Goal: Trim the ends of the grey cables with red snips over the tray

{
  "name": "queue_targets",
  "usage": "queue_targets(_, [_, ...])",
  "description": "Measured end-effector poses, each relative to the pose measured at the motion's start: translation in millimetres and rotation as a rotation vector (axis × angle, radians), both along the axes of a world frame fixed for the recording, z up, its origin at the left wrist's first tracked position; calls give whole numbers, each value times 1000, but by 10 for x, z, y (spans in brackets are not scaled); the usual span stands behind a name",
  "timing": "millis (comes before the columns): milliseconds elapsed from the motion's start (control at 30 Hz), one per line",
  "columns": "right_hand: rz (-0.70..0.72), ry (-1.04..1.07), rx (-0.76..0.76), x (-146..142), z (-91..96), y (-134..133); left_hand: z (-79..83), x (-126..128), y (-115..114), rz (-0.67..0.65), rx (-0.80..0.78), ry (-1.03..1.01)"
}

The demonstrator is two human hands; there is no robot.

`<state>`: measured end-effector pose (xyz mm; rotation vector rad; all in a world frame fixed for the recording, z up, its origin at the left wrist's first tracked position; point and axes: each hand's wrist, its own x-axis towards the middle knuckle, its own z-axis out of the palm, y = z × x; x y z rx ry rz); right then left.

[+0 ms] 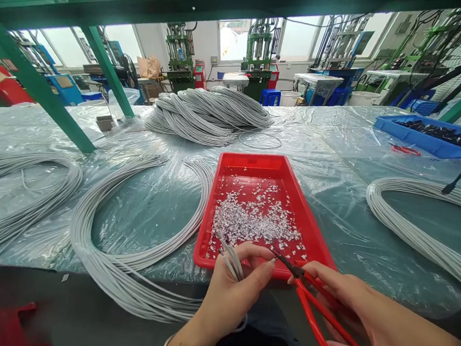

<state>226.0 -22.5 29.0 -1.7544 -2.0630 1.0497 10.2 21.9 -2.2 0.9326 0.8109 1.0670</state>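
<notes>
My left hand is closed around the ends of a few grey cables, held just over the near edge of a red tray. My right hand grips red-handled scissors, whose dark blades point left toward the cable ends and my left thumb. The tray holds a heap of small silvery foil scraps. The cables trail down from my left hand to a big grey coil lying over the table's front edge.
More grey cable coils lie at the left, at the right and piled at the back. A blue tray of dark parts sits far right. Green frame legs stand at left. Plastic sheeting covers the table.
</notes>
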Motion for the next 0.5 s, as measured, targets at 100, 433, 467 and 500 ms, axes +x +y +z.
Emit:
queue_targets(100, [-41,136,-52,44,-57,-15,-55,-7,10,-14,29,-13])
queue_targets(433, [-97,332,-114,126,-178,-103,-124,-41,18,-78,68,-11])
queue_targets(467, [-87,354,-118,142,-195,-107,-126,-43,20,-81,71,-15])
queue_targets(500, [-67,374,-117,160,-217,-111,-124,-45,21,-80,74,-20])
